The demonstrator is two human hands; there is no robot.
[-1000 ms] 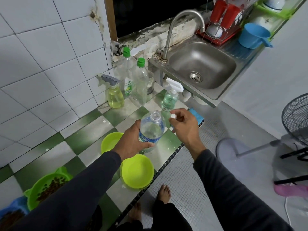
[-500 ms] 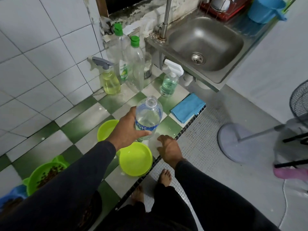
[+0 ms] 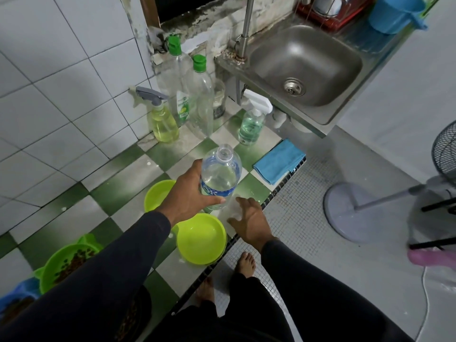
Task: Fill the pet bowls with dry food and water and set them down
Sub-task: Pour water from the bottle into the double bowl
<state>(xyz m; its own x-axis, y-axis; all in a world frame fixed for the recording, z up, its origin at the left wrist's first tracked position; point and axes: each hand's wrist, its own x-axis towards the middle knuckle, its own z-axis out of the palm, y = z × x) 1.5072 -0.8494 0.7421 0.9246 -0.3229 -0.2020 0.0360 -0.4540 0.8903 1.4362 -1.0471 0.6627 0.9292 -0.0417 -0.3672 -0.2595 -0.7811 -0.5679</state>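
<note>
Water bottle (image 3: 219,177), frame centre: uncapped, part-full, thin clear plastic, likely light and crushable; left hand (image 3: 190,196) wraps its labelled waist, the best hold. Right hand (image 3: 249,218) open, empty, beside lime bowl (image 3: 201,239).

Home kitchen (tiled), steel sink (image 3: 306,62), dish rack (image 3: 330,13)

clear plastic bottle (image 3: 220,177), glossy plastic bowl (image 3: 201,239), brushed steel sink (image 3: 306,65)

The left sleeve (image 3: 98,280) hides part, perhaps half, of the kibble bowl (image 3: 66,265).
</note>
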